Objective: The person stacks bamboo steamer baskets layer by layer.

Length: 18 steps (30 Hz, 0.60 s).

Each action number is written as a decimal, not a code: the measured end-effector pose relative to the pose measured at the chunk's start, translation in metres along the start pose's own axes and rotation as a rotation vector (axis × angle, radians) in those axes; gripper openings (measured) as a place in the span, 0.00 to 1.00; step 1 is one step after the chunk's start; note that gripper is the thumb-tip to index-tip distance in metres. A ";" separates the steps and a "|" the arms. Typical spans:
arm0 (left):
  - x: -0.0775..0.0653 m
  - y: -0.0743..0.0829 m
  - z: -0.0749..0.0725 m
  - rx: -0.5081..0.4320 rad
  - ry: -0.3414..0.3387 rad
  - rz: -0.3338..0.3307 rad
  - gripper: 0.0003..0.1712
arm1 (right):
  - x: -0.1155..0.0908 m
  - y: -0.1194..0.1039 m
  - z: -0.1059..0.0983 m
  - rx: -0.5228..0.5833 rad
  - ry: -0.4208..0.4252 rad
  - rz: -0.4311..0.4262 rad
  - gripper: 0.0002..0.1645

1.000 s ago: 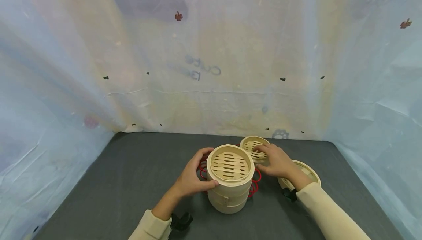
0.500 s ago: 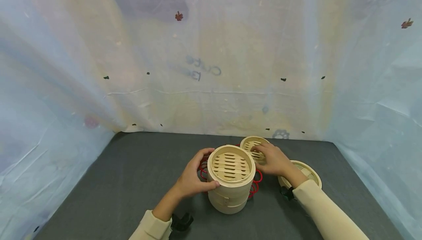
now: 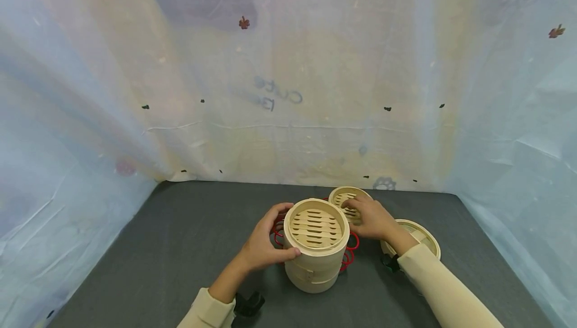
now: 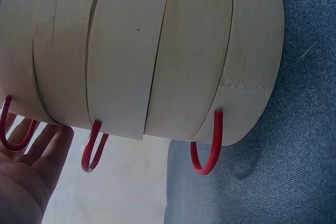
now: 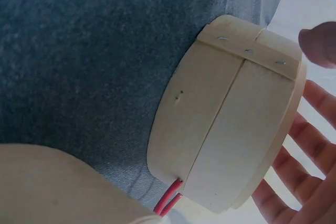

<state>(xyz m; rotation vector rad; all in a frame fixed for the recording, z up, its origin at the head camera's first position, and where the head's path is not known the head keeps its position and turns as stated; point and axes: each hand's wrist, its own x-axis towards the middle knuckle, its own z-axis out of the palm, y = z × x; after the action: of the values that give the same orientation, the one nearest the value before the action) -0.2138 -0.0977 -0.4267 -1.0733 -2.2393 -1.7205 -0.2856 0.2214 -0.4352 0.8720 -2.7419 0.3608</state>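
Only the right hand [image 3: 370, 219] has moved since a second ago, drifting slightly toward 9 o'clock with its sleeve [image 3: 444, 285]; everything else lies as it did. At the near middle of the table [image 3: 198, 243], the stack [image 3: 312, 265] stands upright, its open top showing a slatted floor [image 3: 315, 233] inside the rim. At 1 o'clock from it, partly hidden behind its far shoulder, sits the small steamer [image 5: 231, 114], also slatted inside, its floor half covered by the right hand. That hand's fingers and thumb are apart, the fingers reaching over the rim; I cannot tell whether they grip it. The left hand [image 3: 263, 245] is clamped on the stack's upper wall from 9 o'clock, thumb on the near side and fingers round the far side. Red loops [image 4: 216, 142] hang from the stack's wall, poking out at about 10 and 4 o'clock, just beside the left fingers in the left wrist view. The lid [image 3: 419, 233] lies at 3 o'clock, partly blocked by the right forearm and a black strap [image 3: 391, 264]. Another black strap [image 3: 247, 304] shows at the left wrist. A pale curtain [image 3: 288, 117] closes off 12 o'clock.
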 end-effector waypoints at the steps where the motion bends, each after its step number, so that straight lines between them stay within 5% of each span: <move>1: 0.000 0.000 0.000 0.000 -0.001 0.000 0.50 | 0.000 0.000 0.000 -0.003 0.000 -0.001 0.25; 18: -0.001 0.000 -0.001 0.002 -0.011 -0.017 0.49 | 0.002 0.001 0.005 0.011 -0.020 0.008 0.18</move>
<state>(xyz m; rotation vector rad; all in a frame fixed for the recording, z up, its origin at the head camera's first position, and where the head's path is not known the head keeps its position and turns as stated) -0.2135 -0.0991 -0.4270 -1.0691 -2.2623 -1.7223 -0.2887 0.2201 -0.4397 0.8720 -2.7652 0.3713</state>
